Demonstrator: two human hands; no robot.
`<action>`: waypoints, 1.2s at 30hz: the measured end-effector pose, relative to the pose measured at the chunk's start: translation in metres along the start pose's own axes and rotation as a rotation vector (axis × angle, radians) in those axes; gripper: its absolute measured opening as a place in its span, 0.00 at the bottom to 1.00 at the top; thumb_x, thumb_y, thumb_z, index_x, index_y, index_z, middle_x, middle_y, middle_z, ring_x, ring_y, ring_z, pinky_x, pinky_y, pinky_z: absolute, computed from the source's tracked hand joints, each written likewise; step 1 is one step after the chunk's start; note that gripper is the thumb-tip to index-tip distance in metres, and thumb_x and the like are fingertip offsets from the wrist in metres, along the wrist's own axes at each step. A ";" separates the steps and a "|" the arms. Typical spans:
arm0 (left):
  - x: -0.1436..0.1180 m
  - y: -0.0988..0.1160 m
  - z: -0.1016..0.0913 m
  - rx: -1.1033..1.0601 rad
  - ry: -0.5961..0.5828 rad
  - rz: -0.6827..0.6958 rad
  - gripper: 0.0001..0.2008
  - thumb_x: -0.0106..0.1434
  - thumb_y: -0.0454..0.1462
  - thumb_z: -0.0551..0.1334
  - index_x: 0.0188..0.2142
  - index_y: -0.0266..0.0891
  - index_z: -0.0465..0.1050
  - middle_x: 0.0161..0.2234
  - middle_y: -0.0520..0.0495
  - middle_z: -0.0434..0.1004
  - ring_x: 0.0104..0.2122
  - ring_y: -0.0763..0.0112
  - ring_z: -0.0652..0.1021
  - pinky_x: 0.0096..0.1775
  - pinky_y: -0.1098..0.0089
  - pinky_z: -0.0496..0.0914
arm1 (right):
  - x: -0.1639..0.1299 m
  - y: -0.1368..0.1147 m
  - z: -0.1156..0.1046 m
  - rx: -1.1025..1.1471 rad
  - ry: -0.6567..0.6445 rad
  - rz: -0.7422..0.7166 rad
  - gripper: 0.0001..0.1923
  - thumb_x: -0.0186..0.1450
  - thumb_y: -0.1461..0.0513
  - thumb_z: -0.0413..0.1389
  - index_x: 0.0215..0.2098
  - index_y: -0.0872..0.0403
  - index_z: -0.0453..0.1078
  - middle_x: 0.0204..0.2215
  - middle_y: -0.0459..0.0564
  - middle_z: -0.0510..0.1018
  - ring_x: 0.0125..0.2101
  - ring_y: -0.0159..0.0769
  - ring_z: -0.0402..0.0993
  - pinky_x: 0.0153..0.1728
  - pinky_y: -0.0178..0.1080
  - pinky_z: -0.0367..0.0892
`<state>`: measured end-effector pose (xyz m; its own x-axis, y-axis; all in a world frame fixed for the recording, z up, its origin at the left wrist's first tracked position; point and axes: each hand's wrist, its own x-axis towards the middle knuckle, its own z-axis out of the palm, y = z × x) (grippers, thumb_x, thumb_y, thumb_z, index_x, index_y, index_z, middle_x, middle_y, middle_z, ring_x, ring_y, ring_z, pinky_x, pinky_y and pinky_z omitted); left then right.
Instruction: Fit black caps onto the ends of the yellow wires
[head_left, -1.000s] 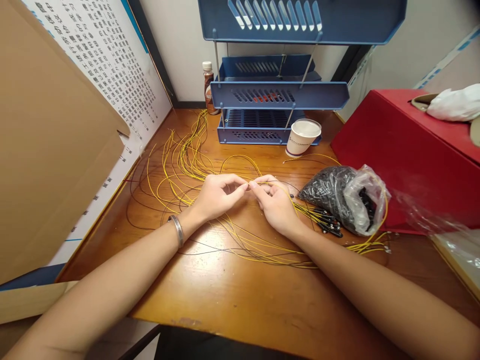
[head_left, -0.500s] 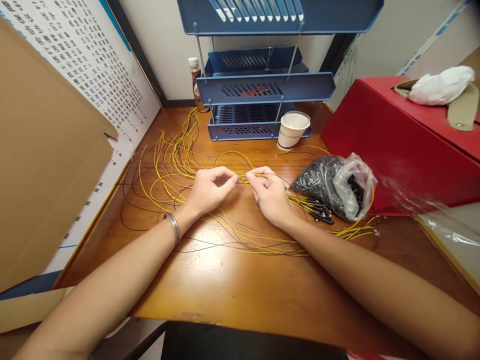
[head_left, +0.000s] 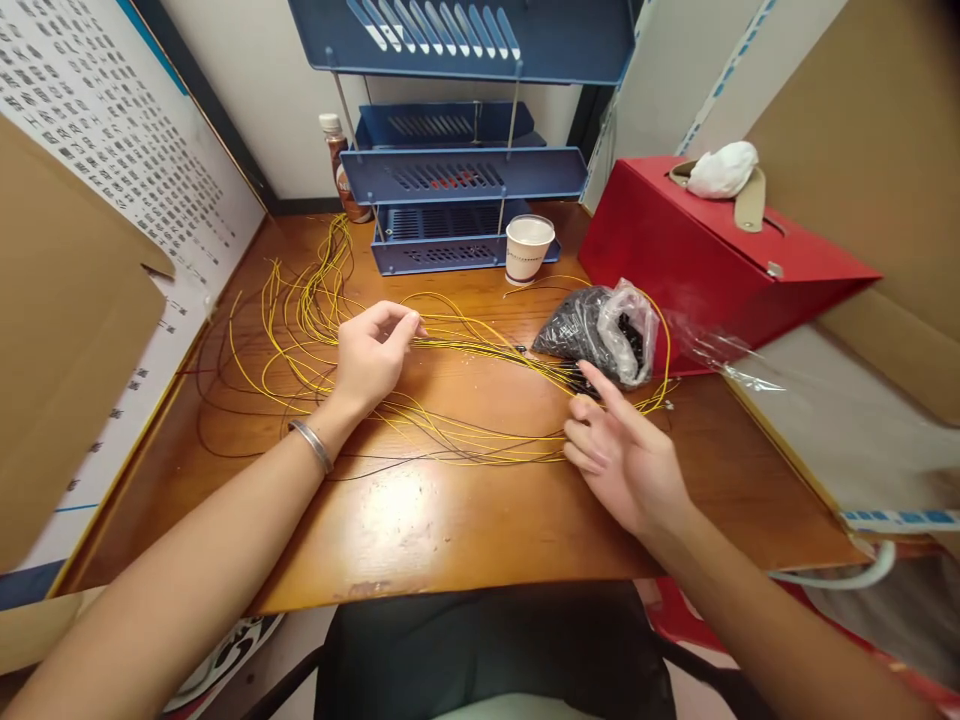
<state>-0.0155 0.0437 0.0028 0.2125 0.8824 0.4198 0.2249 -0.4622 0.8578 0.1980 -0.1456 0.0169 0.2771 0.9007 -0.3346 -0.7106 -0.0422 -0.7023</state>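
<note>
Thin yellow and dark wires run across the wooden desk in a loose bundle. My left hand, with a bracelet at the wrist, is at the bundle's left part, thumb and forefinger pinched together. Whatever lies between those fingertips is too small to make out. Over to the right, my right hand is apart from the left, forefinger stretched out and the other fingers loosely bent, with nothing seen in it. Its forefinger is beside the black connectors at the wires' right ends; touching or not, I cannot tell.
A clear plastic bag of small black parts lies behind the connectors. Farther back stand a paper cup, a blue tiered tray rack and a brown bottle. A red box is at the right. More wires curl at the left.
My right hand has let go of the wire bundle and moved right, to its connector end, its forefinger now extended. The left hand stays pinched. The whole view has shifted to the right.
</note>
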 end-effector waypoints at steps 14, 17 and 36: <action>0.050 -0.005 -0.075 -0.249 0.479 -0.440 0.15 0.54 0.45 0.65 0.36 0.39 0.68 0.23 0.59 0.71 0.19 0.84 0.64 0.23 0.75 0.58 | -0.026 -0.032 -0.032 -0.155 0.138 -0.148 0.15 0.62 0.57 0.64 0.47 0.49 0.75 0.23 0.38 0.57 0.18 0.21 0.43 0.15 0.26 0.49; 0.062 -0.010 -0.103 -0.254 0.541 -0.492 0.20 0.48 0.47 0.67 0.33 0.39 0.62 0.22 0.60 0.71 0.19 0.83 0.63 0.23 0.75 0.57 | -0.026 -0.026 -0.032 -0.274 0.138 -0.127 0.19 0.58 0.56 0.68 0.46 0.50 0.74 0.24 0.39 0.63 0.17 0.20 0.49 0.16 0.27 0.51; 0.046 -0.023 -0.090 0.013 0.502 -0.359 0.13 0.51 0.44 0.68 0.30 0.38 0.71 0.21 0.59 0.74 0.19 0.80 0.68 0.23 0.73 0.62 | 0.007 -0.030 -0.006 -1.203 -0.222 -0.384 0.11 0.68 0.54 0.58 0.36 0.54 0.75 0.25 0.46 0.74 0.26 0.29 0.66 0.28 0.34 0.61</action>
<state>-0.0967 0.1028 0.0286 -0.3510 0.9155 0.1965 0.2115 -0.1269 0.9691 0.2252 -0.1406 0.0314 0.1379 0.9895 0.0444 0.4518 -0.0229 -0.8918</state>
